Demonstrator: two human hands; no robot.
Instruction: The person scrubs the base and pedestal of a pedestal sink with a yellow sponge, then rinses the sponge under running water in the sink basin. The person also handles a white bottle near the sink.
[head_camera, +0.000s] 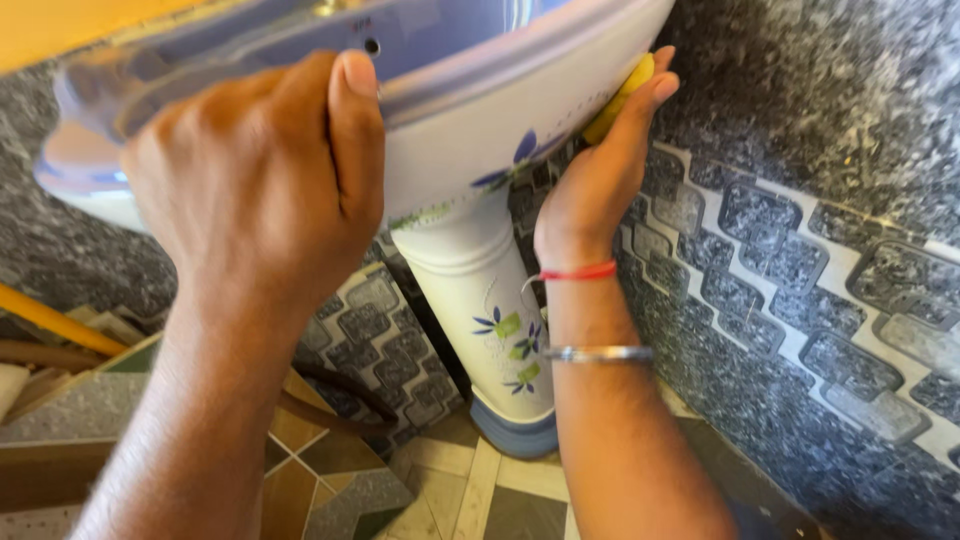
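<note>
A white ceramic wash basin (470, 120) with blue flower prints stands on a matching pedestal (490, 310). My left hand (260, 180) grips the basin's front rim, thumb over the edge. My right hand (600, 170) reaches under the basin's right side and presses a yellow sponge (620, 95) against its underside, close to the wall. A red thread and a metal bangle circle my right wrist.
A grey speckled tile wall (800, 250) with a patterned band runs along the right. The pedestal's blue base (515, 435) rests on a tiled floor (480, 490). Loose tile pieces (340, 470) and a yellow pipe (50, 320) lie at the left.
</note>
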